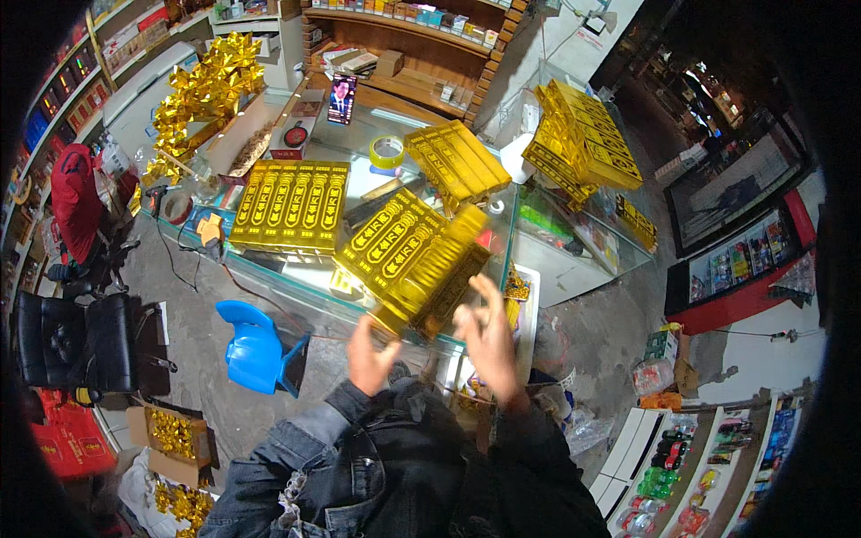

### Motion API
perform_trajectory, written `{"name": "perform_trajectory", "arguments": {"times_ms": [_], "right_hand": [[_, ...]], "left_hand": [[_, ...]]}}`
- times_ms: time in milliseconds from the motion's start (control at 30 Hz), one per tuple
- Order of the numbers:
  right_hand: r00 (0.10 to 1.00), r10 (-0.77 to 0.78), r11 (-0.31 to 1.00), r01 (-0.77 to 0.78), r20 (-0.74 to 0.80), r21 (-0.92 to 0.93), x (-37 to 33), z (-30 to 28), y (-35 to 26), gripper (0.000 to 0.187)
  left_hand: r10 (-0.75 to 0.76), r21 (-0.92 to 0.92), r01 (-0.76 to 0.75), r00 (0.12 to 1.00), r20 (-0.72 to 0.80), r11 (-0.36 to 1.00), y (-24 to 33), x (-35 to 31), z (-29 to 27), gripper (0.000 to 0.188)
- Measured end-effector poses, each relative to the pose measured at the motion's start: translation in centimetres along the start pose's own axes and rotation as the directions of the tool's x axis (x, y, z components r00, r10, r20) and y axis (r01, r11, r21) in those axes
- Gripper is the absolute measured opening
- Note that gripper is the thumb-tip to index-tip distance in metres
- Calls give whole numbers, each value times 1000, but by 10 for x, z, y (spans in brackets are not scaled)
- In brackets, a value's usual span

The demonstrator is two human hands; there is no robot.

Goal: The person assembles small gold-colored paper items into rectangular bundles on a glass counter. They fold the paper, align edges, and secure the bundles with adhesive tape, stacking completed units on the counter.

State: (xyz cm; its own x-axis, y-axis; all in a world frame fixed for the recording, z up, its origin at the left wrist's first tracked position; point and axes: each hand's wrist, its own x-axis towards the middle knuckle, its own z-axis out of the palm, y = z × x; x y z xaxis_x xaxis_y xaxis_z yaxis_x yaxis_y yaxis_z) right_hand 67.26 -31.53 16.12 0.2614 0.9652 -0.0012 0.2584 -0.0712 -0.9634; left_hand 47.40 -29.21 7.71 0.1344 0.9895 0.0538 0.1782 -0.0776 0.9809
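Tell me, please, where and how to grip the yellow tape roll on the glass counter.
Probably pinch the left wall of the yellow tape roll, coming from above-left: it lies like a ring with its open hole upward, and a gold pack lies close on its right.

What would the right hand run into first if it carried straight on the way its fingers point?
Most likely the near side of the blurred gold pack, just beyond the fingertips of the right hand; whether they already touch is unclear from this single view.
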Motion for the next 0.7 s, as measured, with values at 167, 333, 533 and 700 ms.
{"name": "perform_trajectory", "arguments": {"times_ms": [167, 333, 533, 700], "right_hand": [[993, 24, 907, -71, -118, -415, 66, -25, 96, 76], [992, 50, 974, -75, -118, -216, 112, -22, 154, 95], [979, 191, 973, -198, -68, -121, 121, -8, 155, 93], [998, -19, 948, 2, -51, -317, 140, -21, 164, 71]], "left_hand": [[-71, -400, 21, 991, -112, 916, -24, 9, -50, 48], [-180, -554, 79, 975, -129, 829, -32, 11, -60, 48], [-203, -587, 96, 972, -119, 804, -31, 17, -34, 49], [-411, -391, 345, 907, -97, 853, -25, 25, -17, 40]]}}
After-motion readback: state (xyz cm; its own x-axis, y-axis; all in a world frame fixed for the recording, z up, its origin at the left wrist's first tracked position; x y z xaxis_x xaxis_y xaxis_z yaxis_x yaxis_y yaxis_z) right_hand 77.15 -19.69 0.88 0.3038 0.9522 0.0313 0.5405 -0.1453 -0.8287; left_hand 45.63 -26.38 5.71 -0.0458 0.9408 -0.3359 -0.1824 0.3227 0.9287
